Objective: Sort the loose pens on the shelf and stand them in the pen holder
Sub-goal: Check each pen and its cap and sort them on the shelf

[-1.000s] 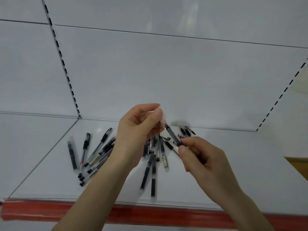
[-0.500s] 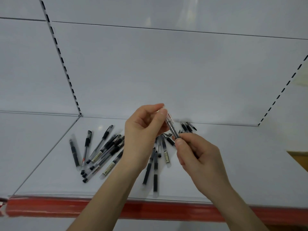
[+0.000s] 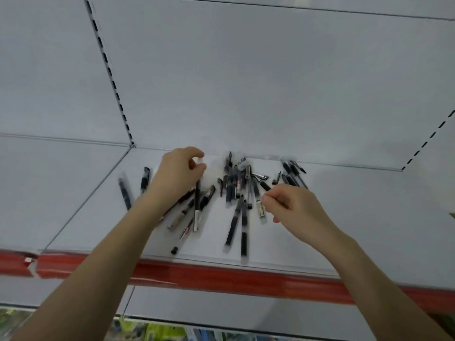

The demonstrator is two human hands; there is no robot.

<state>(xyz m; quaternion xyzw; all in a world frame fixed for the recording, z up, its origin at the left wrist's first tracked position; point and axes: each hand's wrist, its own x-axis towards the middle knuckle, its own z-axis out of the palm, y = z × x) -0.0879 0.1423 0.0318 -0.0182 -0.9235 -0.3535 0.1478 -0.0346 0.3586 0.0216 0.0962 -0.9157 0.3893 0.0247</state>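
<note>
Several loose black and clear pens lie on the white shelf (image 3: 344,217) in two heaps, a left heap (image 3: 187,217) and a middle heap (image 3: 236,193), with a few more at the back right (image 3: 293,171). My left hand (image 3: 177,175) hovers over the left heap, fingers curled around the top end of a black pen (image 3: 197,207) that points down toward me. My right hand (image 3: 293,207) is low at the right of the middle heap, thumb and forefinger pinched together just below a short black pen end (image 3: 265,186). No pen holder is in view.
A red strip (image 3: 221,276) runs along the shelf's front edge. The white back panel (image 3: 246,82) has slotted uprights at left (image 3: 110,77) and right (image 3: 428,139). Coloured goods (image 3: 157,332) show on a lower level.
Both hands held one pen between them above the shelf. They have since parted and dropped: the left hand moved left over the left heap with the pen, and the right hand let go and sank right.
</note>
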